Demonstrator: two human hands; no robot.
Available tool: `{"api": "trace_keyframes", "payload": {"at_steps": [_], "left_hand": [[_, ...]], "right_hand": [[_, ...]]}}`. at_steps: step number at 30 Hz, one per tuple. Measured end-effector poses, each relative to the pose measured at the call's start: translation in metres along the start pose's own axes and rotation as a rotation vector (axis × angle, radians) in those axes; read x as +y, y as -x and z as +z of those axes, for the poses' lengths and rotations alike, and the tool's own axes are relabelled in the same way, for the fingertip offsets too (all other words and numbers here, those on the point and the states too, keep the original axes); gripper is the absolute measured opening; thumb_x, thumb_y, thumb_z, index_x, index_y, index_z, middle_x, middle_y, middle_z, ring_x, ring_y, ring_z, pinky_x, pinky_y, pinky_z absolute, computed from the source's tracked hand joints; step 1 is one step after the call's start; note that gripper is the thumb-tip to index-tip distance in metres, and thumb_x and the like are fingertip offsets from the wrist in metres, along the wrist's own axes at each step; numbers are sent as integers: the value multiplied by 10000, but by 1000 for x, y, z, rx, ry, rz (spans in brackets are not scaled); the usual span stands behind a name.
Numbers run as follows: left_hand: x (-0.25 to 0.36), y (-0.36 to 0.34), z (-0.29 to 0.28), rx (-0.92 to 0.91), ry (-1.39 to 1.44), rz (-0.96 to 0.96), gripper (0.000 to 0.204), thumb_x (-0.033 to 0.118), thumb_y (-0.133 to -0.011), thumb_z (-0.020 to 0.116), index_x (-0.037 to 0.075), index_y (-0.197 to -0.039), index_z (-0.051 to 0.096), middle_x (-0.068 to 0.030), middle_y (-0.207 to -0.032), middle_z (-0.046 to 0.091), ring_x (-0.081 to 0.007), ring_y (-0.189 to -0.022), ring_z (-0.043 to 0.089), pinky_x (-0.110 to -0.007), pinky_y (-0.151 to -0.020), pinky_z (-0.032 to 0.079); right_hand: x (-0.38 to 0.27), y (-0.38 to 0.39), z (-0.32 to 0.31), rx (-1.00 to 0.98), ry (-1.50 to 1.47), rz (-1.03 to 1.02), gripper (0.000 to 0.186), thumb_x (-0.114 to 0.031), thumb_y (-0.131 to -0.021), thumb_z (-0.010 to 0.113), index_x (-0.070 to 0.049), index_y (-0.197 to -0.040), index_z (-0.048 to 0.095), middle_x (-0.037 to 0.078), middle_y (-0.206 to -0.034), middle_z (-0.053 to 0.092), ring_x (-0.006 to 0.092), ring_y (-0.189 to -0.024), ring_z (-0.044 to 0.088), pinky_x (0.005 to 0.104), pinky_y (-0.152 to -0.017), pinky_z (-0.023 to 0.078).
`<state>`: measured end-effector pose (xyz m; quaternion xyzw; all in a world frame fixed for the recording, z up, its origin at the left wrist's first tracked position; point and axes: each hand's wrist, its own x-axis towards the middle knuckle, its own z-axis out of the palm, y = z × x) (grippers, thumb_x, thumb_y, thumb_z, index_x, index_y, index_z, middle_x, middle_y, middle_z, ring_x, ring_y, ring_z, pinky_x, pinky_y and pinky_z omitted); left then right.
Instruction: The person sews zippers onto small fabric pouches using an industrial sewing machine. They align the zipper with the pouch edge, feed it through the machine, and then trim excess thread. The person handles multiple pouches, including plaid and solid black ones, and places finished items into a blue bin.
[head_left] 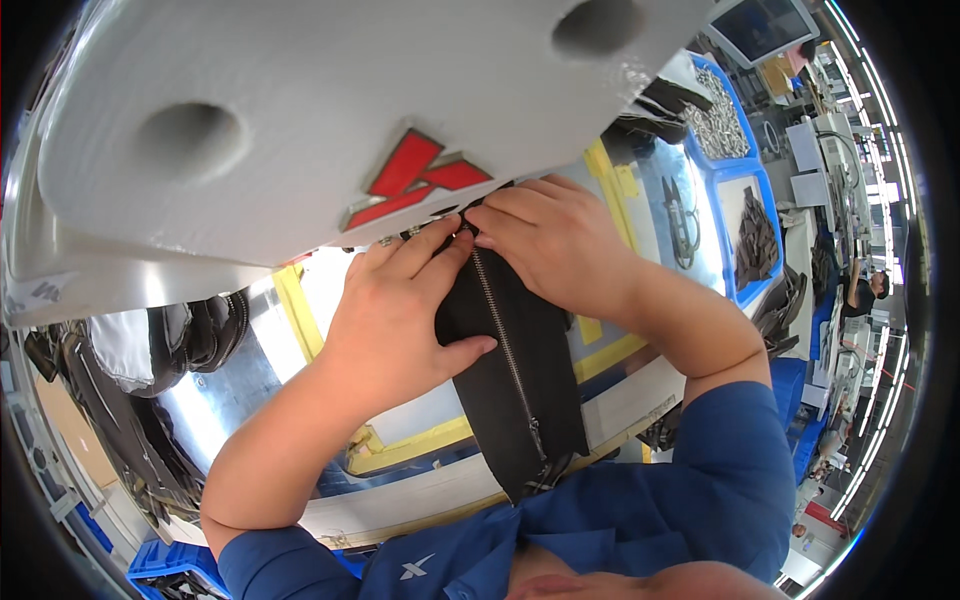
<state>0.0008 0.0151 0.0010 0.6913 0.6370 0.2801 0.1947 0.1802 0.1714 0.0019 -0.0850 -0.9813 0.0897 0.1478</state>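
Observation:
A long black fabric piece (548, 375) lies lengthwise on the work surface, its near end hanging toward my body. A metal-toothed zipper (500, 335) runs along it, with the pull near the close end. My left hand (385, 325) rests on the fabric's left edge, fingers stretched forward and thumb spread out. On the other side, my right hand (570, 250) has its fingers bent and closed on the fabric's far end beside the zipper. Both sets of fingertips meet just under the grey sewing machine head (290, 110), which hides the needle area.
Yellow tape (293, 305) marks the surface. Thread snips (682, 228) lie at right, near a blue bin (741, 105) of small metal parts and another blue bin (773, 225) of dark pieces. Black zippered pieces (120, 425) pile up at left; a blue crate (150, 560) stands below them.

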Motion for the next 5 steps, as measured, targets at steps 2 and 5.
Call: {"api": "trace_keyframes", "payload": {"at_steps": [2, 5], "left_hand": [[-2, -1, -2, -5, 35, -6, 865, 354, -604, 942, 7, -1346, 665, -179, -1435, 614, -373, -1124, 631, -455, -1012, 492], [-8, -1, 3, 39, 34, 44, 815, 348, -657, 923, 17, -1355, 663, -191, -1437, 611, -382, -1122, 630, -476, -1024, 484]], "right_hand": [[0, -4, -3, -44, -13, 30, 272, -124, -881, 669, -34, -1130, 730, 76, -1033, 707, 266, -957, 703, 413, -860, 534], [2, -5, -3, -72, -30, 36, 277, -119, -890, 676, -55, -1154, 730, 79, -1039, 709, 272, -980, 700, 411, -905, 521]]}}
